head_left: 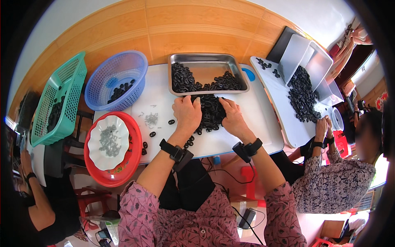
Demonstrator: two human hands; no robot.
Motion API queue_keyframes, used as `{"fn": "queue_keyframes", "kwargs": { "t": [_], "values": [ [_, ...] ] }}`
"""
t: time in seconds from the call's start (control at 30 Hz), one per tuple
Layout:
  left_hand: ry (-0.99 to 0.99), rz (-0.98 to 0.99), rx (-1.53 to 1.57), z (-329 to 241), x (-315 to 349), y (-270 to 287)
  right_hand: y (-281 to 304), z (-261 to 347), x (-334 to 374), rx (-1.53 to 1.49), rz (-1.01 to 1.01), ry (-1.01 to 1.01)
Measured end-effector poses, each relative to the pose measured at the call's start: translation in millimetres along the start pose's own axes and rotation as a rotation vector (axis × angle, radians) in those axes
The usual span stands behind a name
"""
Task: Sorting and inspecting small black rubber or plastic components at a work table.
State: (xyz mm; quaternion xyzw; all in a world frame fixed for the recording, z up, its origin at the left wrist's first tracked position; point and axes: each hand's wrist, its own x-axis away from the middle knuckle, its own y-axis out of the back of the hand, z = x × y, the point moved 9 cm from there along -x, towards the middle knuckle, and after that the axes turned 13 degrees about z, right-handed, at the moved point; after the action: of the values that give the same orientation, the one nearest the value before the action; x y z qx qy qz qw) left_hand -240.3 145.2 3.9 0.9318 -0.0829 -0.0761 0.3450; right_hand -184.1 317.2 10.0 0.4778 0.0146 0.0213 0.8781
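A heap of small black oval pieces with holes (212, 111) lies on the white tabletop against the front of a shallow metal tray (205, 91). At the heap's left side is my left hand (187, 114), its fingers curled in and its thumb against the pieces. My right hand (235, 118) bends round the heap's right side, fingertips touching it. Both hands are closed about the pieces, but their far fingertips are partly hidden. More black pieces lie inside the tray, along its left and near sides. A few loose ones (152, 134) sit left of my wrist.
To the left stand a blue basket (138, 88), a green basket (76, 96) and a red basin (133, 164) bearing a white scalloped plate (95, 142) with small clear pieces. Similar clear bits (151, 119) lie on the table. A co-worker (333, 177) sits at the right.
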Motion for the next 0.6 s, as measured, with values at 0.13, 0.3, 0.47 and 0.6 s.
{"fn": "queue_keyframes", "kwargs": {
  "t": [0.13,0.3,0.47,0.6],
  "values": [
    [-0.062,-0.043,-0.02,-14.8,4.2,-8.9,-3.6,4.5,2.0,-0.013,0.01,0.011],
    [-0.177,-0.014,-0.054,-33.2,10.8,-26.7,-4.1,5.5,5.1,-0.034,0.002,0.045],
    [-0.288,-0.043,-0.042,-43.1,22.1,-35.0,0.3,6.2,12.1,-0.07,-0.058,0.043],
    [-0.314,0.019,0.002,-48.1,27.1,-39.3,0.1,6.8,18.3,-0.059,-0.062,0.032]
  ]
}}
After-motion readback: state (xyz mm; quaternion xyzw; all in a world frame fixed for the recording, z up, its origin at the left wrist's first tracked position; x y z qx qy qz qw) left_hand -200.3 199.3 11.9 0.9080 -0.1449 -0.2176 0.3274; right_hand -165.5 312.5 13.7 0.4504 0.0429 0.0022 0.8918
